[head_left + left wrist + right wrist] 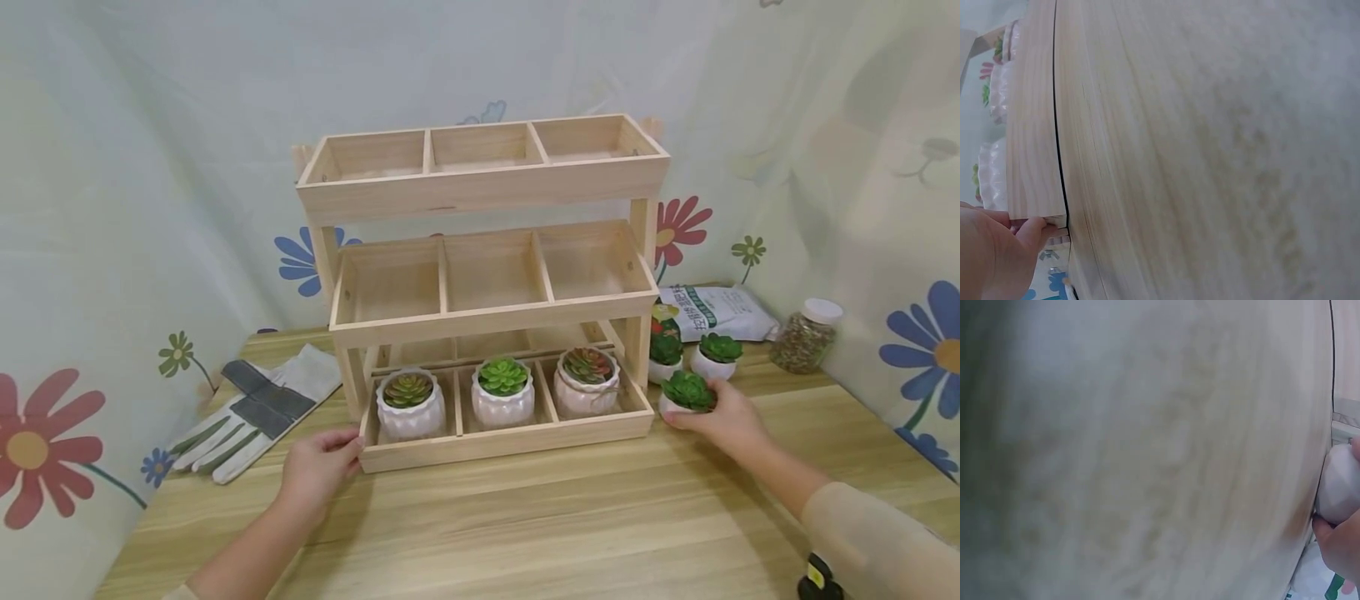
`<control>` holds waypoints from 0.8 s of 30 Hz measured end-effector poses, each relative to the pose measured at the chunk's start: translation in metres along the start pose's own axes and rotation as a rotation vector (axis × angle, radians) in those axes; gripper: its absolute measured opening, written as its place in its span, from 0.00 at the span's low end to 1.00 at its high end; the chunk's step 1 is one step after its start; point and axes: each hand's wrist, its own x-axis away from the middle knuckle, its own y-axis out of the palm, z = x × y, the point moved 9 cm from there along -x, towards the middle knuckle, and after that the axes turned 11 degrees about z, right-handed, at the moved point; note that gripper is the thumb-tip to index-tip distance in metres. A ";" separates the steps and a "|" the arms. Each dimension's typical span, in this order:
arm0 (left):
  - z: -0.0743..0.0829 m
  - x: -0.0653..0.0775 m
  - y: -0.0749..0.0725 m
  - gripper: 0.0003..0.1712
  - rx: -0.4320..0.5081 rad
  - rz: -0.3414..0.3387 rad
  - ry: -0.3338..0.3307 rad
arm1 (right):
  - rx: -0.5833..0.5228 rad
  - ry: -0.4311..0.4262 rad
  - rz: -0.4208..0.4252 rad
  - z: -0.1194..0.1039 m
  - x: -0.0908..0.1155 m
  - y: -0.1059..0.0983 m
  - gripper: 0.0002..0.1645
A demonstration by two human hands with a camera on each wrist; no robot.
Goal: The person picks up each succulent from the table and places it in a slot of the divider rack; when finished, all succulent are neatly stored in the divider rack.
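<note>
The left hand pinches the front left corner of the wooden rack, thumb and fingers closed on the end of its bottom tray; some of those fingers go out of sight behind the wood. The right hand grips a small white pot with a green plant, just beside the tray's right end. The fingers cover much of this pot, and whether its base touches the surface cannot be told. In the right wrist view the pot and hand are squeezed against the picture's edge and cut off, while blurred surface fills most of the rest. Behind the held pot stand two more small white pots, one partly hidden by it, the other near the bag, whose printing is too small to read. A jar stands right of the bag, its contents hard to make out. Three larger white pots sit one per compartment in the bottom tray, left, middle and right, their lower parts screened by the front board. The gloves lie left of the rack. By the right sleeve, a dark object is cut off by the lower edge, too little shown to identify.
</note>
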 end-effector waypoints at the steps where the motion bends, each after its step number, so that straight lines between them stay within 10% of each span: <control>1: 0.000 0.000 0.000 0.16 0.001 0.001 0.000 | -0.002 -0.003 0.006 -0.002 0.000 -0.001 0.55; 12: 0.002 0.000 -0.001 0.16 0.005 0.002 0.000 | -0.058 -0.034 0.119 -0.060 -0.008 -0.061 0.48; 24: 0.001 -0.001 -0.001 0.16 0.012 0.001 0.006 | -0.179 -0.113 0.060 -0.164 -0.031 -0.108 0.46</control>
